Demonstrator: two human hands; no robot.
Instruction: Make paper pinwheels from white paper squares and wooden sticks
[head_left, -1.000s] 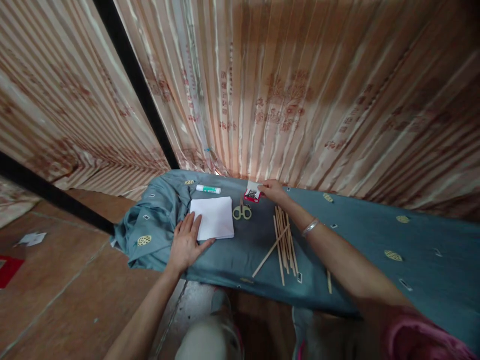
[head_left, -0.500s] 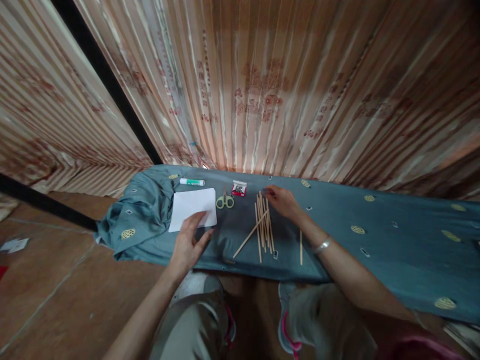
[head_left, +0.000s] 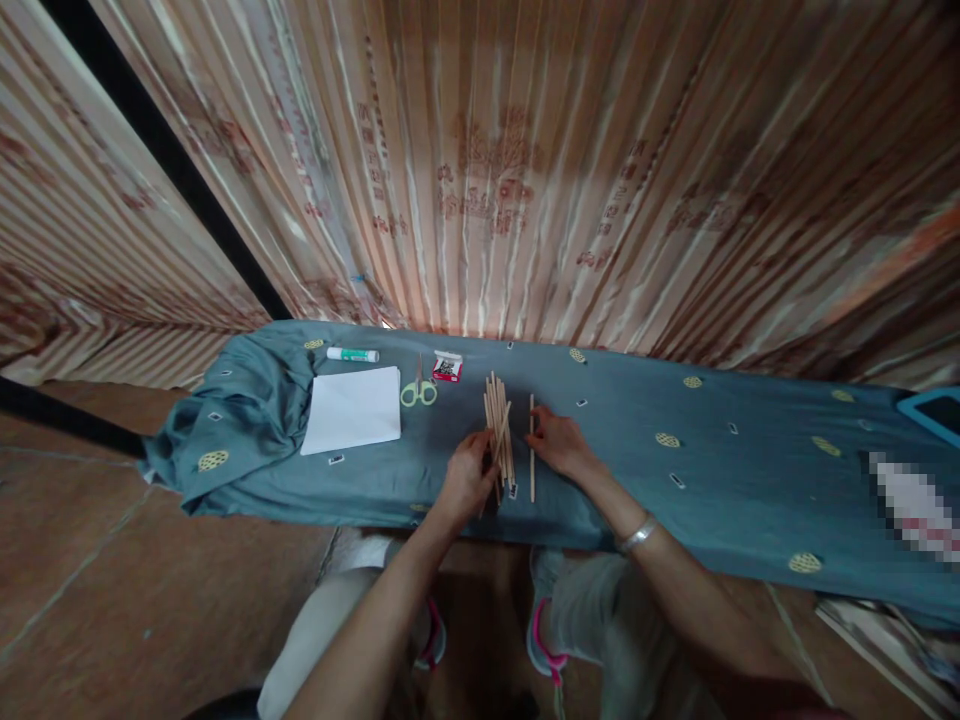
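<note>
A bundle of thin wooden sticks (head_left: 498, 420) lies on a blue-green cloth (head_left: 637, 470) that covers a long low surface. My left hand (head_left: 466, 478) rests at the near end of the bundle, its fingers curled against the sticks. My right hand (head_left: 556, 443) lies flat beside one separate stick (head_left: 532, 445), fingertips touching it. A silver bangle (head_left: 637, 535) sits on my right wrist.
To the left lie a stack of white paper (head_left: 354, 422), green-handled scissors (head_left: 418, 390), a glue stick (head_left: 352, 354) and a small red box (head_left: 448, 367). A striped curtain (head_left: 480, 170) hangs behind. My knees and shoes show below the cloth's edge.
My left hand left the white paper and moved right to the sticks. My right hand drew back from the red box to the sticks. The view shifted right.
</note>
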